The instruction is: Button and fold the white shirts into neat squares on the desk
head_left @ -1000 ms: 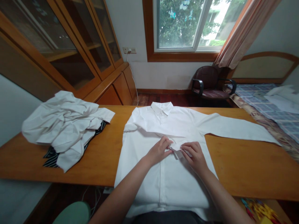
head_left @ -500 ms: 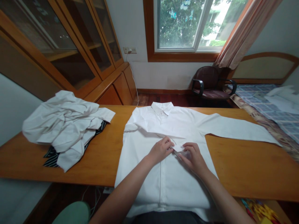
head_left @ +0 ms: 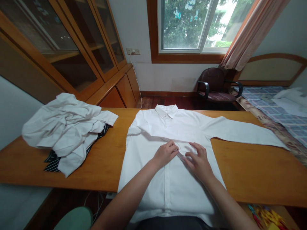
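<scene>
A white button-up shirt [head_left: 189, 182] lies front up in front of me, its collar [head_left: 167, 111] at the far side. The sleeve on the left side is folded across the chest, and its cuff end [head_left: 182, 147] is between my hands. With fingertips pinched together, my left hand [head_left: 166, 152] grips the edge of that sleeve cuff. My right hand [head_left: 197, 158] is just right of it, fingers apart and curved, the thumb close to the cuff's edge; whether it touches is unclear. The other sleeve [head_left: 247, 131] stretches out to the right.
On the wooden table [head_left: 259, 172], a crumpled heap of white clothing [head_left: 69, 121] lies at the left over black striped fabric [head_left: 53, 162]. A green stool [head_left: 74, 219] is below the near edge. Beyond the table stand an armchair [head_left: 213, 83] and a bed [head_left: 285, 105].
My right hand's fingers have spread and come away from the cuff flap, which now lies lower. My left hand stays in place on the cuff.
</scene>
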A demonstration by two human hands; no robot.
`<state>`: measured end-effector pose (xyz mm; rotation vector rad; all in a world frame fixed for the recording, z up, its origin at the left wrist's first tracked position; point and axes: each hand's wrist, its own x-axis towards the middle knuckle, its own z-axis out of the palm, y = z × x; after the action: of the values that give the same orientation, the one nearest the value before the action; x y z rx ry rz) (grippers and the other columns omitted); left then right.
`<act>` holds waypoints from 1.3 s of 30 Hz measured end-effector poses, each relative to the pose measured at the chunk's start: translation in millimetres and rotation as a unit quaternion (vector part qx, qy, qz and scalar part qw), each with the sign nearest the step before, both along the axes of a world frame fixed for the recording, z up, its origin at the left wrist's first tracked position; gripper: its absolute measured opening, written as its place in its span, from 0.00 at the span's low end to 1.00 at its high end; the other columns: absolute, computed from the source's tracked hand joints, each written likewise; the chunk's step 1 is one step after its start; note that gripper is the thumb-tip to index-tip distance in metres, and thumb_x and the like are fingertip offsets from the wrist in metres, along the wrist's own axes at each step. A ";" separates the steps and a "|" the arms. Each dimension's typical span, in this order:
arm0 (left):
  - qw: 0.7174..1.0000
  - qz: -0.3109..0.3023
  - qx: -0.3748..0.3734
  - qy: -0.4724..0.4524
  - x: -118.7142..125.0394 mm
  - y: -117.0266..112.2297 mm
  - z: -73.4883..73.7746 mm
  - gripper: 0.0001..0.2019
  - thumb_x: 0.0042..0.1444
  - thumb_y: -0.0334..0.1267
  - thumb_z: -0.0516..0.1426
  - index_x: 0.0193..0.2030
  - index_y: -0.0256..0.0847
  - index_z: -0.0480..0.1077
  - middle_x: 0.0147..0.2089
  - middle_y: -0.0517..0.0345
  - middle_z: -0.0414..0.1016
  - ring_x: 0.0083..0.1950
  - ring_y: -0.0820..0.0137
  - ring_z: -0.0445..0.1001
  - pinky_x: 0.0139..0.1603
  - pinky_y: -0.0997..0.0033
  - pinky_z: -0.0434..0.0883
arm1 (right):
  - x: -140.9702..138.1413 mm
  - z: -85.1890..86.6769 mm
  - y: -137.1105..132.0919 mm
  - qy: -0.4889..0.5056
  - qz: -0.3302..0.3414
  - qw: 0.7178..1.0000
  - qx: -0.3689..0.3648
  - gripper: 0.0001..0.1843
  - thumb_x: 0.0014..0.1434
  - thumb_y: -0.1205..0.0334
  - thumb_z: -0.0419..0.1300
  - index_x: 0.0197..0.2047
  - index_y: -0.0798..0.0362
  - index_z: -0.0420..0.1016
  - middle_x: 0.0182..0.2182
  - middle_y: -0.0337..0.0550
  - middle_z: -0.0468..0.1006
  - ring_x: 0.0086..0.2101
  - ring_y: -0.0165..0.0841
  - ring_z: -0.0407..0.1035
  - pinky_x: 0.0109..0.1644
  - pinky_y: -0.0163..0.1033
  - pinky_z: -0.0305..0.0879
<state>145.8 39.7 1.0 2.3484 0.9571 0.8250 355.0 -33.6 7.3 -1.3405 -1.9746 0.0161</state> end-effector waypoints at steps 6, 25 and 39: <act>0.999 0.001 0.004 -0.039 -0.4 0.6 1.6 0.05 0.66 0.35 0.56 0.42 0.40 0.74 0.40 0.57 0.72 0.40 0.71 0.74 0.43 0.72 0.73 | -7.4 3.7 -4.2 -0.060 0.010 0.998 0.023 0.11 0.61 0.65 0.65 0.46 0.41 0.77 0.64 0.44 0.64 0.65 0.54 0.53 0.66 0.69 0.56; 0.992 -0.073 0.088 0.052 -6.3 -3.5 5.7 0.05 0.66 0.35 0.56 0.47 0.43 0.71 0.48 0.53 0.71 0.49 0.67 0.71 0.50 0.67 0.73 | 1.4 -19.7 8.3 0.032 -0.095 0.990 -0.095 0.03 0.56 0.66 0.63 0.36 0.50 0.75 0.54 0.51 0.70 0.52 0.49 0.63 0.55 0.57 0.67; 0.999 -0.015 -0.027 -0.023 -8.2 3.6 -3.7 0.18 0.62 0.30 0.60 0.57 0.46 0.66 0.53 0.54 0.67 0.43 0.70 0.74 0.50 0.64 0.76 | 4.0 2.2 3.7 -0.065 0.050 0.997 0.014 0.20 0.59 0.74 0.61 0.51 0.44 0.73 0.49 0.46 0.75 0.54 0.46 0.64 0.65 0.64 0.57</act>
<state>137.6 43.4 -2.7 2.2832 0.9103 0.8281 359.0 -30.0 9.5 -1.2515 -2.1415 -0.0510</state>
